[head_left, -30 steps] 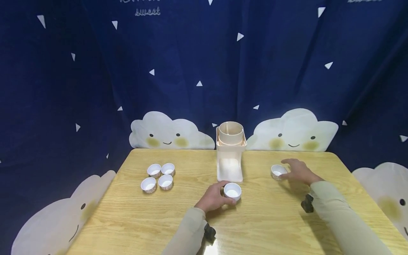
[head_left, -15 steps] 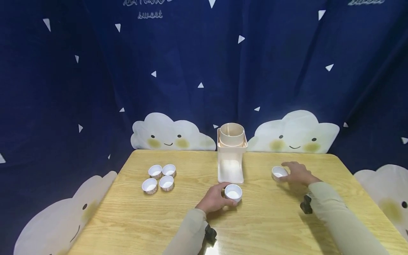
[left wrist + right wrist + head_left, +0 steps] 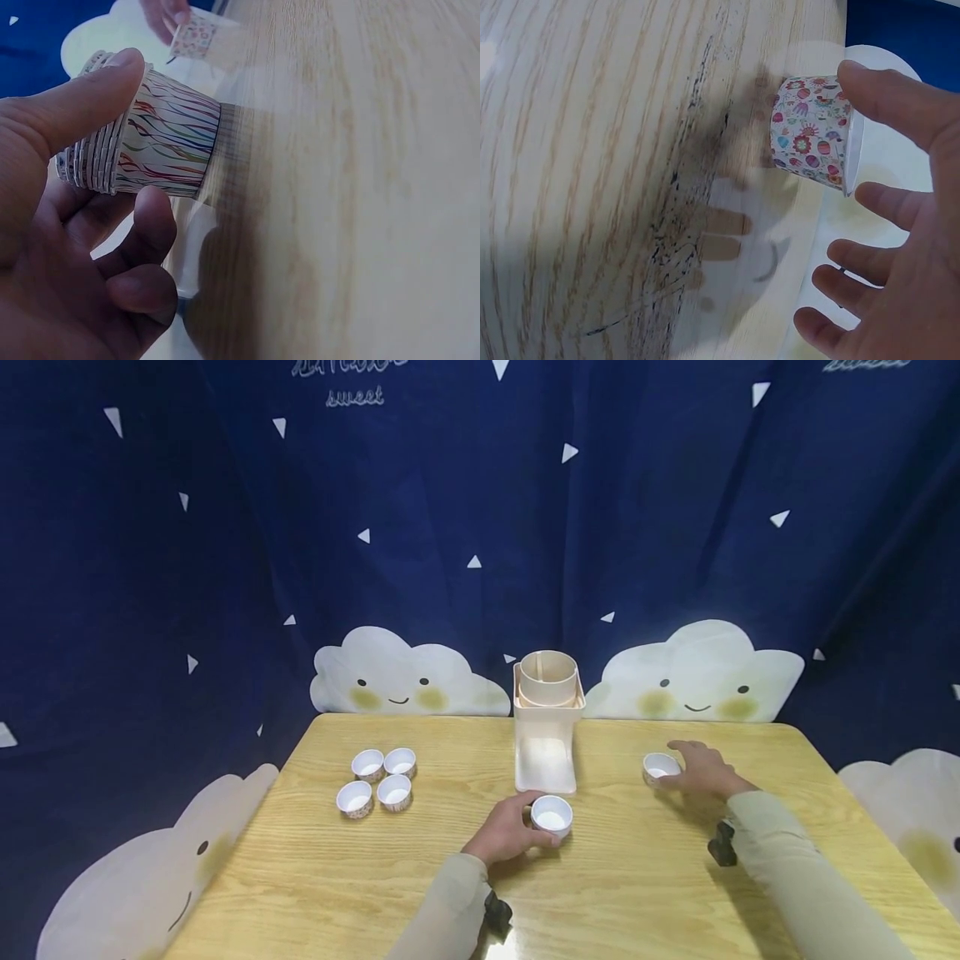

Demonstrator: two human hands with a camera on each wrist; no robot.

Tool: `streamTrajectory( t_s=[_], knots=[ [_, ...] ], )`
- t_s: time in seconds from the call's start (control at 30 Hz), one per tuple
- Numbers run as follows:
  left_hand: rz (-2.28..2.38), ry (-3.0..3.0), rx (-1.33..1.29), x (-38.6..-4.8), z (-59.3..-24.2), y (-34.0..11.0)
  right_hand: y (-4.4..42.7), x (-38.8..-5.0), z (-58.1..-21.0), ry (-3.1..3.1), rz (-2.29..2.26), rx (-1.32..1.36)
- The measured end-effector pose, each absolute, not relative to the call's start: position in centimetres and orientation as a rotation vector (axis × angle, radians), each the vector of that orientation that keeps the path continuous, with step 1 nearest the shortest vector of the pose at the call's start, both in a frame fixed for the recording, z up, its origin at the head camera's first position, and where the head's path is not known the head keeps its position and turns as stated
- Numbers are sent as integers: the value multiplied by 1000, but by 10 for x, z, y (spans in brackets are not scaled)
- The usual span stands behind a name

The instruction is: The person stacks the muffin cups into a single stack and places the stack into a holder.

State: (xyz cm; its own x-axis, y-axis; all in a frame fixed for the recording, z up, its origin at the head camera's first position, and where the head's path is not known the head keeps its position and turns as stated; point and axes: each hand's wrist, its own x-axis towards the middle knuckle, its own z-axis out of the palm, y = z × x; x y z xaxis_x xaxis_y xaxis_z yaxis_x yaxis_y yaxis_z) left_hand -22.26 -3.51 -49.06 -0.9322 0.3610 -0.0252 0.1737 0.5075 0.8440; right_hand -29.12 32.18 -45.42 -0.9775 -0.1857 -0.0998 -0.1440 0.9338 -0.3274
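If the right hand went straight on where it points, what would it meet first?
Most likely the patterned paper cup just ahead of the right hand; whether its thumb touches the rim is unclear.

A wooden table [image 3: 337, 877] bears four paper cups [image 3: 394, 793], a beige stand [image 3: 546, 760], a cup stack [image 3: 169, 139] and a flowered cup [image 3: 810, 131].

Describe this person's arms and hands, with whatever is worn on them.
The left sleeve and right sleeve are long, plain and pale greenish-beige, ending near the wrists. A small black device shows at the left wrist, another at the right. The left hand and right hand are gloveless.
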Motion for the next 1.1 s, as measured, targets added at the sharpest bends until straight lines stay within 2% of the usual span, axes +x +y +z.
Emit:
streamTrajectory(
  t_s=[0.47,0.73,1.1],
  knots=[
    [1430,2541,457,-221,-493,-35,322,-289,-451,2953,-473,-295],
    [1416,2548,473,-223,-492,-35,320,-287,-448,2922,-474,-221],
    [1434,2534,473,-222,-494,-34,322,-285,-455,3064,-524,-373]
  ],
)
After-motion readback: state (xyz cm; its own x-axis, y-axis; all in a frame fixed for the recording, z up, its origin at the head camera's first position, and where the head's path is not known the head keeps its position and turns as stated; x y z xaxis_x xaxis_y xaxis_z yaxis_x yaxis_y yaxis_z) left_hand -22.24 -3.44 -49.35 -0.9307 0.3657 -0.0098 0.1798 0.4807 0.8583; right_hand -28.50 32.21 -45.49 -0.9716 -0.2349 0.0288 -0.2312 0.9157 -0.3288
